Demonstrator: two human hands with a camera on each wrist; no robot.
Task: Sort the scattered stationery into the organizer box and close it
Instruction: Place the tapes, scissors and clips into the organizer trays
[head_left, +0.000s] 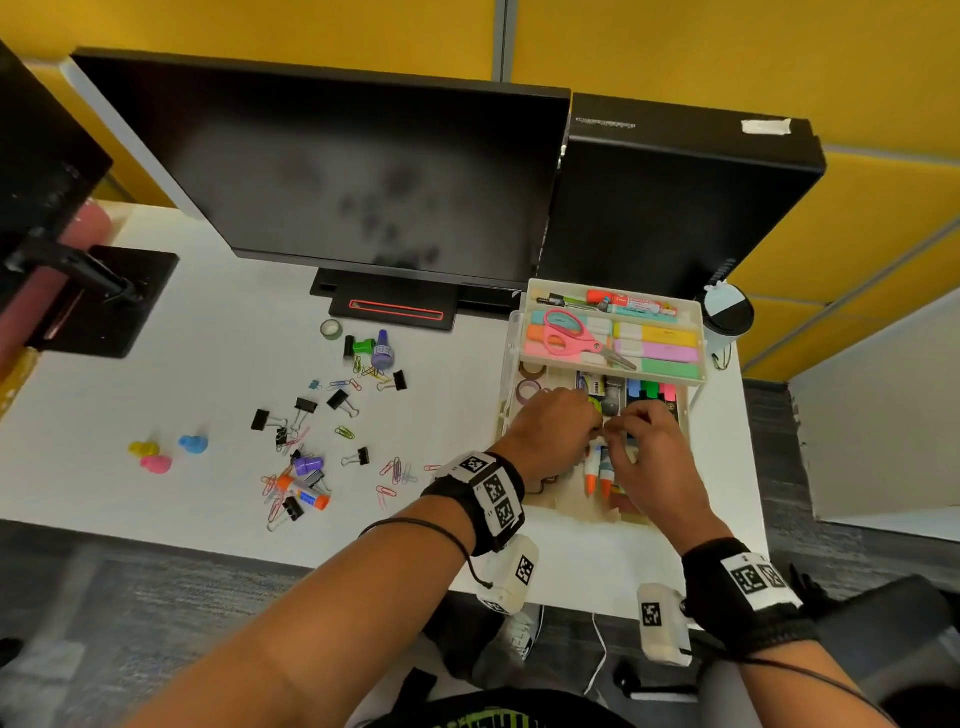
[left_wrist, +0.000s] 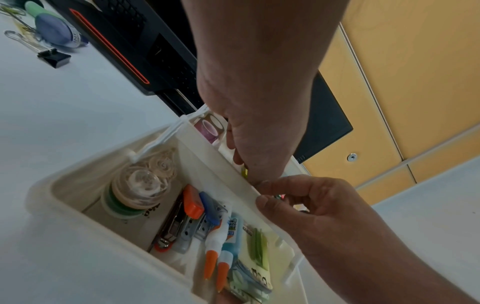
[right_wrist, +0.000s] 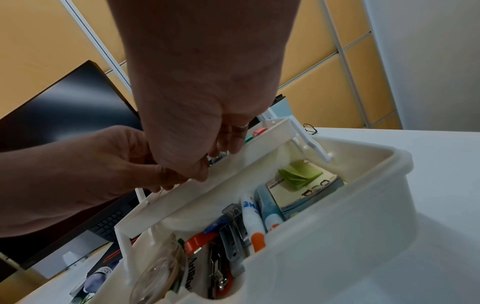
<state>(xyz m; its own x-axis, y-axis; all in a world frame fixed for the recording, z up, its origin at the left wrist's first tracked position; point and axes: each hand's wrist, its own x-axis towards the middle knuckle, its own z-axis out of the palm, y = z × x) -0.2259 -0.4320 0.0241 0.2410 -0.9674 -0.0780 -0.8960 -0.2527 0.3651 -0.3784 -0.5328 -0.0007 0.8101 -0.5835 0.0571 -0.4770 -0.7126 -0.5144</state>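
Note:
The cream organizer box (head_left: 571, 506) stands open at the desk's right, its top tray (head_left: 698, 332) holding pink scissors and highlighters. My left hand (head_left: 592, 421) and right hand (head_left: 618, 423) meet over the middle tray (left_wrist: 223, 168). Both have fingers curled and pinch its near rim, and a small yellow-green piece shows by the left fingertips (left_wrist: 257, 181). Glue tubes (head_left: 592, 475) lie in the bottom compartment below. Binder clips (head_left: 306, 405), paper clips (head_left: 387, 491), a glue stick (head_left: 306, 491) and a purple ink bottle (head_left: 383, 352) lie scattered to the left.
A dark monitor (head_left: 337, 171) and a black computer case (head_left: 665, 197) stand behind the box. A lidded cup (head_left: 727, 312) sits at the back right. Pink (head_left: 156, 462), blue (head_left: 193, 444) and yellow (head_left: 141, 448) pieces lie far left. The desk's front edge (head_left: 260, 540) runs below the clutter.

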